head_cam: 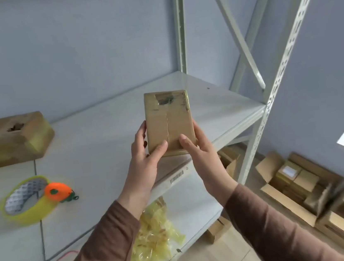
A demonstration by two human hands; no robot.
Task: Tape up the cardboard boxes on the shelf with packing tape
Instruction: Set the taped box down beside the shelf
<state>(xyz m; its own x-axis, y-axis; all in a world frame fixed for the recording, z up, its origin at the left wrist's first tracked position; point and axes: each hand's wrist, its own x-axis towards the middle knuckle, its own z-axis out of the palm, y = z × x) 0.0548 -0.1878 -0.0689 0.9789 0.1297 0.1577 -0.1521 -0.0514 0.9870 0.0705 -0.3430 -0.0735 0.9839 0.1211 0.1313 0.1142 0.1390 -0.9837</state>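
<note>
While both hands, left hand (pixel 145 148) and right hand (pixel 199 148), clasp small cardboard box (pixel 168 120) over shelf (pixel 217 103): light, stiff; hold long sides, centre seam exposed; tape roll (pixel 27 202) lies near left.

Left hand (pixel 142 155), right hand (pixel 199 148) grip small taped box (pixel 168 120) above shelf (pixel 101 126); tape roll (pixel 27 201) left.
</note>
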